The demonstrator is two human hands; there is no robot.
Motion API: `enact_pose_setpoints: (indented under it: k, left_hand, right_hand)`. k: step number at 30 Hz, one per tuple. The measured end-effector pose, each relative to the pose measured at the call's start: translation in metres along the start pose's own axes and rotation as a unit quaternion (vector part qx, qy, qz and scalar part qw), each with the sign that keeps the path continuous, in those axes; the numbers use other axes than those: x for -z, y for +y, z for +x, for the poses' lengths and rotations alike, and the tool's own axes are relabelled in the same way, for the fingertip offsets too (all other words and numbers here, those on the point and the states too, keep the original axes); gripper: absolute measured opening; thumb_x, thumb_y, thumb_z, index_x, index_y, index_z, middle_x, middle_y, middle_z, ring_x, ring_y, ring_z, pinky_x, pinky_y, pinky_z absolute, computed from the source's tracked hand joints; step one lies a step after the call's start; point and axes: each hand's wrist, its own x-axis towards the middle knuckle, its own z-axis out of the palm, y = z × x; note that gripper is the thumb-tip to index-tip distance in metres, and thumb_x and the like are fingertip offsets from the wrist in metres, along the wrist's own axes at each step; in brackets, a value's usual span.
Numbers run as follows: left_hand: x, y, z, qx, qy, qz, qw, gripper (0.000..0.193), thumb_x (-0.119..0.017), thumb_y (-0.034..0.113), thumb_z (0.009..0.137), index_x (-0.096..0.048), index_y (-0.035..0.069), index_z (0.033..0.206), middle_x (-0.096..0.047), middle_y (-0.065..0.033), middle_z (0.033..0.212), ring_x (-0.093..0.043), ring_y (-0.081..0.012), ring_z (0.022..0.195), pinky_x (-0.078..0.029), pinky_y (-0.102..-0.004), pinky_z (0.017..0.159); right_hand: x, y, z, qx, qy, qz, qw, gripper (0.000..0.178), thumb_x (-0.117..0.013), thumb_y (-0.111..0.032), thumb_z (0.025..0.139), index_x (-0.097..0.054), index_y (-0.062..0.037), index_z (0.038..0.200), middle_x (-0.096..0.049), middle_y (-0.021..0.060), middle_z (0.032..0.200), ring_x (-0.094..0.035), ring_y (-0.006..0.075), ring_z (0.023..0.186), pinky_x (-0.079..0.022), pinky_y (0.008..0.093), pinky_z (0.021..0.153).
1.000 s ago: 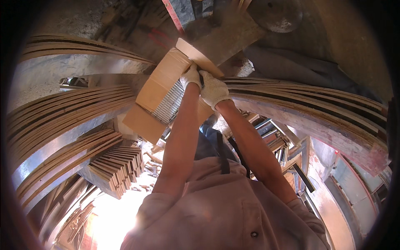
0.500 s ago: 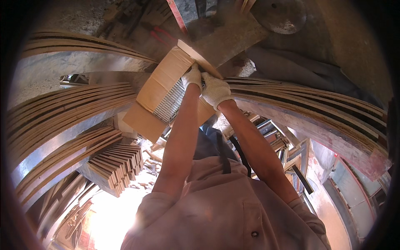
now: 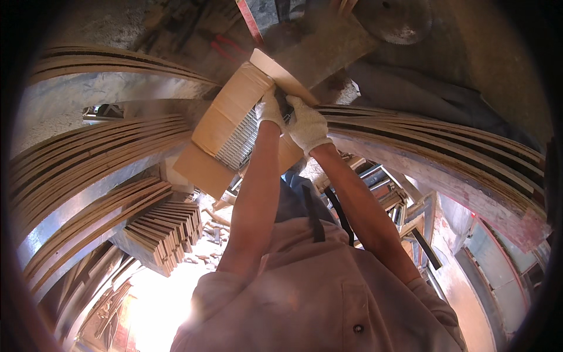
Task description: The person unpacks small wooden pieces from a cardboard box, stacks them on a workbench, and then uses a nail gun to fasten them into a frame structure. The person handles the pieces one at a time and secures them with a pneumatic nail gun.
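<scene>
An open cardboard box [image 3: 227, 111] lies in front of me with its flaps folded out. Rows of thin silvery metal strips [image 3: 238, 141], looking like staples or nails, fill its visible left part. My left hand [image 3: 269, 111], in a pale knitted glove, reaches into the box over the strips with its fingers bent. Close beside it on the right is my right hand [image 3: 308, 124], gloved alike, fingers curled at the box's inner side. A dark gap shows between the two hands. What either hand grips is hidden by the gloves.
Long stacked boards [image 3: 99, 146] run to the left, and more boards [image 3: 434, 138] to the right. A circular saw blade [image 3: 396, 20] and red-handled pliers [image 3: 226, 47] lie beyond the box. Short wood pieces [image 3: 167, 232] are stacked lower left.
My right hand has shifted slightly right, widening the gap between the hands. Its upper fingers have lifted a little. The box has barely moved.
</scene>
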Motion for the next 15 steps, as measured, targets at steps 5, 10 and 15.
enact_pose_setpoints:
  k: [5,10,15]
  left_hand:
    - [-0.002,0.001,-0.008,-0.012,0.013,0.052,0.999,0.041,-0.069,0.052,0.093,-0.067,0.018,0.115,-0.069,-0.0043,0.099,-0.067,-0.0216,0.086,-0.059,-0.0383,0.075]
    - [0.004,0.0,-0.005,-0.042,-0.011,0.038,0.998,0.056,-0.069,0.053,0.093,-0.064,0.014,0.132,-0.07,-0.0082,0.113,-0.069,-0.0247,0.099,-0.06,-0.0414,0.083]
    - [-0.003,0.003,-0.008,-0.086,0.051,0.102,0.99,0.062,-0.074,0.05,0.092,-0.062,0.007,0.134,-0.069,-0.0108,0.118,-0.069,-0.0247,0.101,-0.06,-0.0399,0.084]
  right_hand:
    - [-0.006,0.005,0.0,-0.002,0.011,0.005,1.0,0.047,-0.062,-0.014,0.09,-0.059,-0.0175,0.136,-0.073,0.0176,0.112,-0.07,0.0395,0.103,-0.055,0.0489,0.089]
    - [-0.005,-0.005,0.003,0.031,0.012,-0.035,0.999,0.046,-0.061,-0.017,0.092,-0.058,-0.0148,0.137,-0.073,0.0177,0.116,-0.072,0.0376,0.103,-0.056,0.0471,0.09]
    - [-0.005,-0.014,0.006,0.019,-0.019,-0.06,0.998,0.046,-0.062,-0.017,0.09,-0.059,-0.0173,0.136,-0.073,0.0157,0.115,-0.071,0.0374,0.103,-0.055,0.0489,0.089]
